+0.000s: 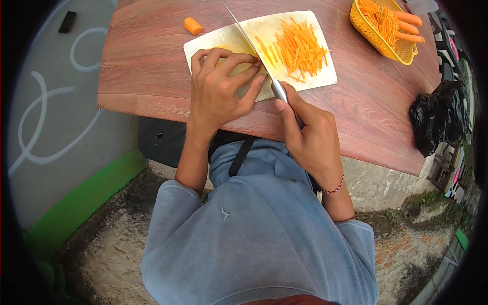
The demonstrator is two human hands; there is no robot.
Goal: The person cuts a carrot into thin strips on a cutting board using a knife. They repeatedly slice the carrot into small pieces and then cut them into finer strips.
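Observation:
My right hand (312, 134) is closed round the handle of a kitchen knife (249, 38), whose blade slants up and left across a white cutting board (325, 73). Curled fingers of my left hand (218, 86) press down on a carrot piece (218, 63) at the board's left half. Most of that piece is hidden under the hand, with bits of orange showing around it. The fingertips are close beside the blade. A heap of carrot sticks (300, 48) lies on the right of the board, and a few loose sticks lie near the knife.
A short carrot chunk (193, 25) sits on the wooden table (147, 66) beyond the board's left corner. At the far right, a yellow basket (368, 35) holds shredded carrot and whole carrots (409, 28). A black plastic bag (439, 117) hangs at the table's right edge.

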